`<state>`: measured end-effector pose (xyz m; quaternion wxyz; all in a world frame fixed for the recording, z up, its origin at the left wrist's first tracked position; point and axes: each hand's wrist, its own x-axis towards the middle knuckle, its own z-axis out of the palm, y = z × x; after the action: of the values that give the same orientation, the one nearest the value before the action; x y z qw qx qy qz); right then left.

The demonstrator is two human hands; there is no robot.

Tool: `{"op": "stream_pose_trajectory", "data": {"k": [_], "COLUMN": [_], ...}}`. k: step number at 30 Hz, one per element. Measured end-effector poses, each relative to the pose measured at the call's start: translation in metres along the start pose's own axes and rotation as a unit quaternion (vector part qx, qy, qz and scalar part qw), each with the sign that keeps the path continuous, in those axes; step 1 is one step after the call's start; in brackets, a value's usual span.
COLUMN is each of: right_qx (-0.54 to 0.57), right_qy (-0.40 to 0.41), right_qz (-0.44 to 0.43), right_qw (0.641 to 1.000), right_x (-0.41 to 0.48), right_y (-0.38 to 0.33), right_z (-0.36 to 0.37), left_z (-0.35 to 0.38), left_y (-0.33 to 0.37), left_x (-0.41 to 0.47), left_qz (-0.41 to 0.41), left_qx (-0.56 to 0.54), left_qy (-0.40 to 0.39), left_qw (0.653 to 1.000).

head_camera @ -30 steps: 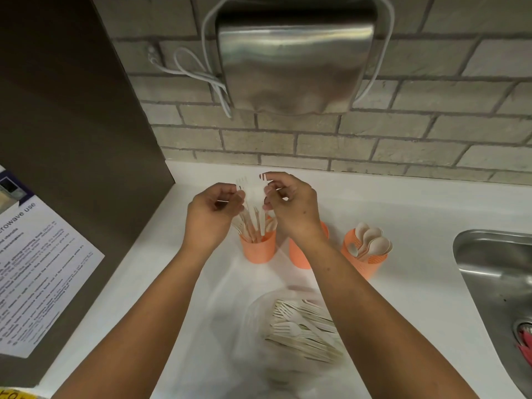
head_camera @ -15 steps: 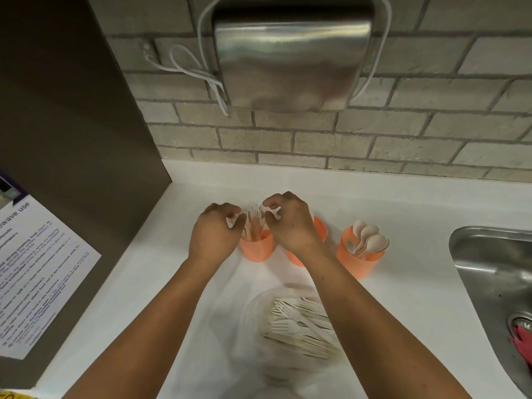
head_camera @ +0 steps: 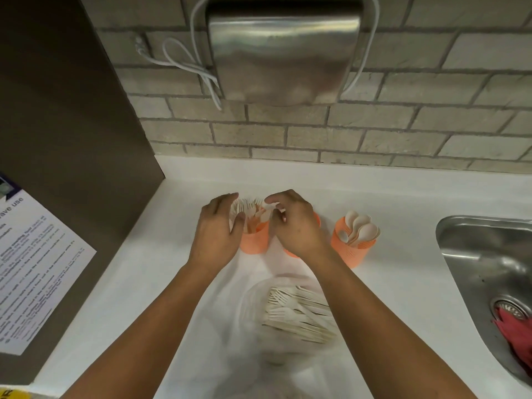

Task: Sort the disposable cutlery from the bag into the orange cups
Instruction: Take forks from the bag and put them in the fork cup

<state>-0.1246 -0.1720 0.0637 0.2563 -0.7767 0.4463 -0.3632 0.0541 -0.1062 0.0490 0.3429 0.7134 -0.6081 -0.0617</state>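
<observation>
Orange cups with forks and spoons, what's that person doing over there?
A person is sorting disposable cutlery. The left hand and the right hand both hold a bunch of white forks that stands in the left orange cup. The right orange cup holds spoons. A middle cup is mostly hidden behind the right hand. More forks wait in the clear bag on the white counter.
</observation>
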Motion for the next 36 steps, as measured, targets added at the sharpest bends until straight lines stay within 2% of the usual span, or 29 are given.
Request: {"op": "stream_pose_trajectory", "data": {"k": [2, 4, 6, 9, 11, 15, 18, 21, 25, 30, 36], "right_qx": [0.019, 0.058, 0.067, -0.005, -0.083, -0.219, -0.247, -0.261, -0.249, -0.216, -0.096], "right_qy": [0.022, -0.029, -0.16, -0.364, -0.416, -0.394, -0.382, -0.337, -0.299, -0.218, -0.131], "right_qz": [-0.008, 0.023, 0.062, 0.111, 0.123, 0.107, 0.084, 0.056, 0.041, 0.067, 0.099], "right_qw": [1.0, 0.998, 0.983, 0.925, 0.897, 0.886, 0.887, 0.903, 0.92, 0.949, 0.982], "right_x": [-0.009, -0.022, -0.036, -0.058, -0.075, -0.108, -0.129, -0.148, -0.161, -0.174, -0.178], "right_y": [-0.003, -0.008, -0.014, -0.01, 0.003, 0.029, 0.037, 0.043, 0.046, 0.05, 0.047], "right_z": [-0.007, -0.019, -0.036, -0.051, -0.047, -0.038, -0.033, -0.026, -0.025, -0.028, -0.034], "left_z": [-0.003, -0.006, -0.009, -0.008, -0.003, 0.007, 0.013, 0.017, 0.018, 0.015, 0.007], "left_y": [0.01, 0.022, 0.033, 0.044, 0.047, 0.052, 0.053, 0.053, 0.052, 0.054, 0.059], "left_x": [-0.014, -0.03, -0.044, -0.064, -0.077, -0.101, -0.116, -0.132, -0.149, -0.163, -0.167], "left_qz": [0.012, 0.017, 0.019, 0.002, -0.014, -0.052, -0.07, -0.078, -0.094, -0.118, -0.179], "left_qx": [-0.027, -0.065, -0.107, -0.138, -0.128, -0.124, -0.131, -0.129, -0.133, -0.154, -0.201], "left_qy": [0.026, 0.028, -0.003, -0.082, -0.115, -0.128, -0.132, -0.161, -0.164, -0.135, -0.09], "left_qw": [0.999, 0.997, 0.994, 0.987, 0.985, 0.983, 0.98, 0.975, 0.973, 0.972, 0.959]}}
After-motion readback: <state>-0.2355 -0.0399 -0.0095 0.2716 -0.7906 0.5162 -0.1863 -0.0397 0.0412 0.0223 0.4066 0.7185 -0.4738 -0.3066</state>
